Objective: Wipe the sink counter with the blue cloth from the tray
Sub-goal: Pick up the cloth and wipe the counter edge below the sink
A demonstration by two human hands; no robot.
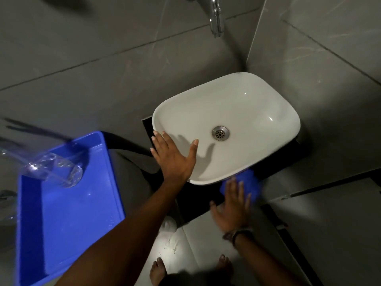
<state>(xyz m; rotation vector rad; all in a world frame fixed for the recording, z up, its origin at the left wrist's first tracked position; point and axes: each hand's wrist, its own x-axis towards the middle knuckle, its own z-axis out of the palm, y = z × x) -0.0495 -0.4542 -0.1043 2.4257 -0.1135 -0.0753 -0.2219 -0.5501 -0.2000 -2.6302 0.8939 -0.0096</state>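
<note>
Blue cloth [247, 182] bunched on the dark desk [198, 201], tucked right against the front edge of the white basin [257, 104], and the right hand [233, 211] is flat on top of it, fingers spread wide, palm down, pressing rather than gripping. That hand is smeared with motion blur, a dark band at its wrist. Over on the other side, the left hand [175, 157] is splayed open too, palm resting on the basin's near-left rim, thumb pointing in toward the bowl, fingertips hanging over the outer edge; it holds nothing. Left forearm runs long and straight up from the bottom of the picture, right forearm comes in short from the lower right corner. Chrome drain [220, 133] sits mid-bowl, chrome tap [216, 17] juts from the grey tiled wall above. Off to the left, well apart from both hands, the blue tray [68, 219] carries a clear glass vessel [59, 168] in its far corner. Bare toes show on the floor below.
</note>
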